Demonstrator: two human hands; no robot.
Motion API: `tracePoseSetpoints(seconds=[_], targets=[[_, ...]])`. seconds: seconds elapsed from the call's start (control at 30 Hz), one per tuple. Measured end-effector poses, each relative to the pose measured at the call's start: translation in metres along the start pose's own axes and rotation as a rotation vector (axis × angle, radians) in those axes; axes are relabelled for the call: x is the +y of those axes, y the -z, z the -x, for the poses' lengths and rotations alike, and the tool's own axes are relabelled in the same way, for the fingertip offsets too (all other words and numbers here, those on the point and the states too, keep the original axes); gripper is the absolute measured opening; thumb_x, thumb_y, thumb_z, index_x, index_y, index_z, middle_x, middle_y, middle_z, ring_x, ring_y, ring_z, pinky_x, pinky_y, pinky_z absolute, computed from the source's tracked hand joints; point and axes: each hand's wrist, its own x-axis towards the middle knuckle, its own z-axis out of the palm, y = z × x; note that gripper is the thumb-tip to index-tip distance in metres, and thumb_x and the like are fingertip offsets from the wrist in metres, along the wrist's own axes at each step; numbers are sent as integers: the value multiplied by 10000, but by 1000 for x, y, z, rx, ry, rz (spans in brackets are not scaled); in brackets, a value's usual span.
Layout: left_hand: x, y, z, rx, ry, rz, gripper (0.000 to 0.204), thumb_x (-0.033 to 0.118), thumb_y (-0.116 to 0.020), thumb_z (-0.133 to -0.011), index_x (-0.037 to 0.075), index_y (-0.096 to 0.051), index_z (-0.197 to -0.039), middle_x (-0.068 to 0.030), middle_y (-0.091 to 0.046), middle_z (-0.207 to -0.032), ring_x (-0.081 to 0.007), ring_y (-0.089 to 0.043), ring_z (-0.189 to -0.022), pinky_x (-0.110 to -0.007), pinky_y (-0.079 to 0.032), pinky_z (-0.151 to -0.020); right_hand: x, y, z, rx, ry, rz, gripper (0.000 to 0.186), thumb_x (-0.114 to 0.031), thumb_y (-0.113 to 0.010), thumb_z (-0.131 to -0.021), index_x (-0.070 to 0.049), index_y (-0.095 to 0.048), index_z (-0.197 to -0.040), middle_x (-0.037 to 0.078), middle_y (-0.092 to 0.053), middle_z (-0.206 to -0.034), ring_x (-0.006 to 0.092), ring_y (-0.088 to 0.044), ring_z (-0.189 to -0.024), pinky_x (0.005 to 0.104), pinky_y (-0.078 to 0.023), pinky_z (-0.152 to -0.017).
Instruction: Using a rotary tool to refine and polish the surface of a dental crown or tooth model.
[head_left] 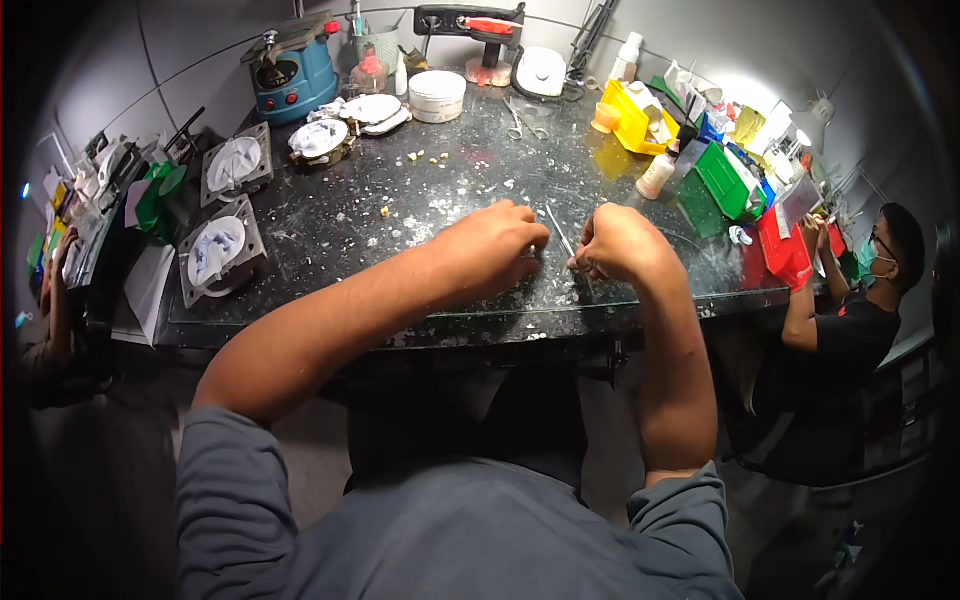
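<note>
At centre, the right hand point(622, 240) pinches a tool point(560, 232) toward eleven o'clock; a slip could jab the left hand point(503, 240), curled, contents hidden.

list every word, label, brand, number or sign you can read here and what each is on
Blue benchtop machine: light lettering on its dark oval badge, not copied out here.
White round tub: faint markings, too small to read.
Small dropper bottle: label too small and blurred.
Tall white bottle: markings too small to read.
Slim tool at the right hand: no text can be made out.
</note>
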Motion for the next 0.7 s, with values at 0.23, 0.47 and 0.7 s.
tracePoseSetpoints(seconds=[0.23, 0.47, 0.7], targets=[[-10, 16, 27, 24, 126, 87, 246, 26, -650, -744, 47, -593, -983, -136, -632, -807, -330, -623, -784, -399, -497, -696, -24, 3, -2, 44, 122, 265, 442, -424, -693, -628, 9, -682, -714, 165, -647, -662, 236, -650, -645, 342, -517, -640], [-28, 104, 114, 354, 556, 57, 380, -52, -590, -770, 53, -550, -1132, -70, -645, -827, -149, -634, -764, -278, -516, -723, -115, -9, 16, -187, 522, -280, 352, -306, -598, -742, 43, -648, -758, 159, -609, -642, 217, -578, -579, 373, -475, -599], [-99, 128, 119, 348, 664, -33, 360, -42, -611, -760, 33, -557, -1108, -100, -663, -886, -172, -639, -789, -284, -497, -735, -221, -55, -13, 115, 512, -79, 419, -394, -663, -771, 10, -673, -880, 191, -674, -879, 338, -651, -884, 416, -515, -792]])
